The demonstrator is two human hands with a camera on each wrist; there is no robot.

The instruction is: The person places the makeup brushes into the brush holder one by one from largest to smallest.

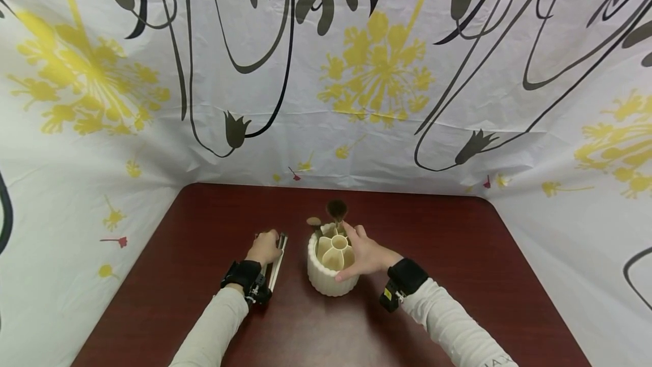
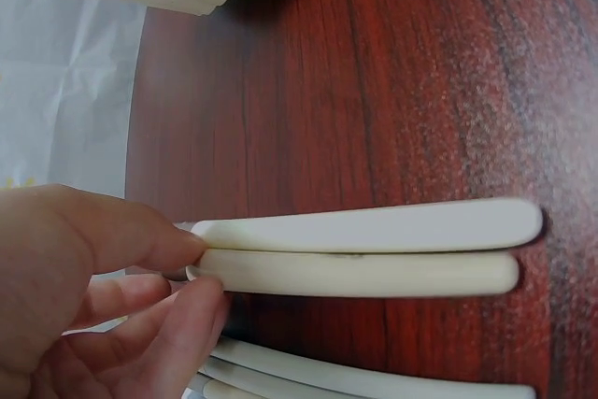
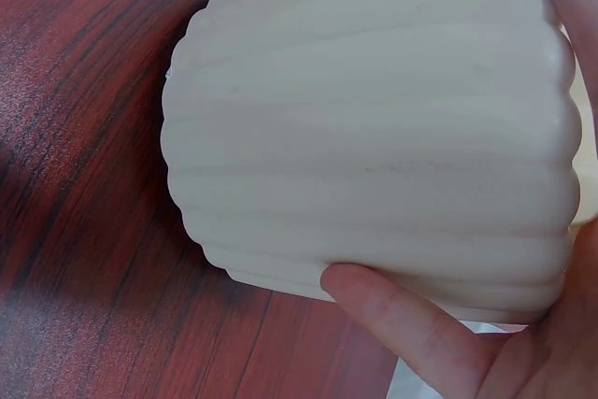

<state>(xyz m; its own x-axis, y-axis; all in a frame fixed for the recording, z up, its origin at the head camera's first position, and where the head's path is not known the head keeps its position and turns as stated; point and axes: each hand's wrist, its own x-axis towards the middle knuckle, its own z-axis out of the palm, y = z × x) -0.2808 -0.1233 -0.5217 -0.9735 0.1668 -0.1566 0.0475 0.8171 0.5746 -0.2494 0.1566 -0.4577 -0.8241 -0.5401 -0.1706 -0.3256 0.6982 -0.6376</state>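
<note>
A cream ribbed brush holder (image 1: 325, 277) with petal-shaped compartments stands upright on the table. My right hand (image 1: 372, 255) grips it from the right, fingers over the rim and thumb against the ribbed wall (image 3: 374, 119). Two makeup brushes stand in it, heads up: a dark fluffy one (image 1: 337, 209) and a smaller tan-topped one (image 1: 313, 222). To the left, my left hand (image 1: 264, 248) pinches a cream-handled makeup brush (image 2: 374, 274) near its ferrule. A whiter handle (image 2: 383, 229) lies right against it. The heads of these brushes are hidden behind the fingers.
Several more pale handles (image 2: 374, 382) lie beside the left hand on the dark red wooden table (image 1: 433, 242). A white floral sheet (image 1: 316, 89) hangs behind the table and down both sides.
</note>
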